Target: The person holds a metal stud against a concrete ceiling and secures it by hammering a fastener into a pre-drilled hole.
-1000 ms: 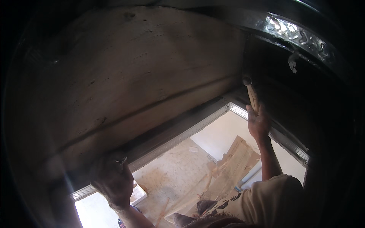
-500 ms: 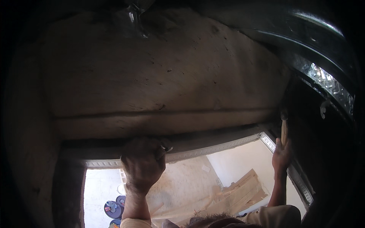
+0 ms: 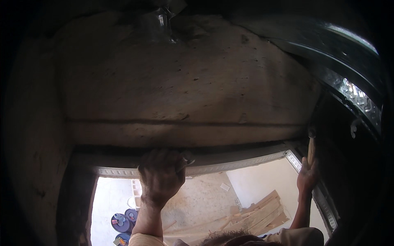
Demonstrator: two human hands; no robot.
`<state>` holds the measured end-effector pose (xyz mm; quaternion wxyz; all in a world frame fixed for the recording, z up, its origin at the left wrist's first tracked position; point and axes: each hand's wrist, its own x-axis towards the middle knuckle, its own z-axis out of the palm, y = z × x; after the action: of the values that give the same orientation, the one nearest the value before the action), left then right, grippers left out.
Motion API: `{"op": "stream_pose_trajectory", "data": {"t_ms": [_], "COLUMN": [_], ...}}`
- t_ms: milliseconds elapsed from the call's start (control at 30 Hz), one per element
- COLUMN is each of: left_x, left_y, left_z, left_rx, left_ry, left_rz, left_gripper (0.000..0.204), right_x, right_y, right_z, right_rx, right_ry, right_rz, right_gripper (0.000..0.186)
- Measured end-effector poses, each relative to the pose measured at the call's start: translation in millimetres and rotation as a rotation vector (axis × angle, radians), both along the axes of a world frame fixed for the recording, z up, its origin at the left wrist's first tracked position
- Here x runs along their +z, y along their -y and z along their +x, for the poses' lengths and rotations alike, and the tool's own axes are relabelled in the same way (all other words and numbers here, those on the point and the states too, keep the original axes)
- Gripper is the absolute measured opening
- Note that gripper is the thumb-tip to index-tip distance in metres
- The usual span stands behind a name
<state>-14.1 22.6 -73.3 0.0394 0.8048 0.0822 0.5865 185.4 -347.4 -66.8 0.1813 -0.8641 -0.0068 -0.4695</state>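
Observation:
My left hand (image 3: 162, 176) is raised against the dark beam above the opening. Its fingers are curled shut, and a small shiny metal piece (image 3: 188, 160) sticks out at its right side. How the fingers hold that piece is lost in shadow. Over at the right corner of the opening, my right hand (image 3: 307, 177) is closed around the pale wooden handle (image 3: 311, 151) of a tool. The tool points upward, and its rounded dark metal head (image 3: 312, 132) lies near the dark side wall; its exact kind cannot be made out.
A perforated metal strip (image 3: 230, 165) edges the opening. Above spreads a rough brown panel (image 3: 193, 90) with a dark seam; curved shiny metal (image 3: 353, 90) runs at upper right. Below lie wooden boards (image 3: 262, 213) and blue drums (image 3: 122, 223) beside a pale wall (image 3: 262, 176).
The whole view has shifted slightly, so the opening and both hands appear a little lower and further right. Both hands keep their grips and places.

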Motion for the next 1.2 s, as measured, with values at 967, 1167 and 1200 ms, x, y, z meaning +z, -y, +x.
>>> {"op": "stream_pose_trajectory", "data": {"t_ms": [967, 1167, 1200], "left_x": [-3, -3, -4], "left_y": [-1, -3, -4], "left_z": [1, 1, 1], "left_rx": [-0.066, -0.059, -0.052], "left_ry": [0.066, 0.038, 0.032], "left_rz": [-0.023, -0.006, -0.014], "left_gripper": [0.010, 0.015, 0.015], "right_x": [-3, 6, 4], "right_y": [-2, -51, -57], "right_z": [10, -3, 0], "right_rx": [0.271, 0.711, 0.745], "right_ry": [0.110, 0.009, -0.003], "right_rz": [0.123, 0.421, 0.437], "right_gripper": [0.046, 0.029, 0.027]}}
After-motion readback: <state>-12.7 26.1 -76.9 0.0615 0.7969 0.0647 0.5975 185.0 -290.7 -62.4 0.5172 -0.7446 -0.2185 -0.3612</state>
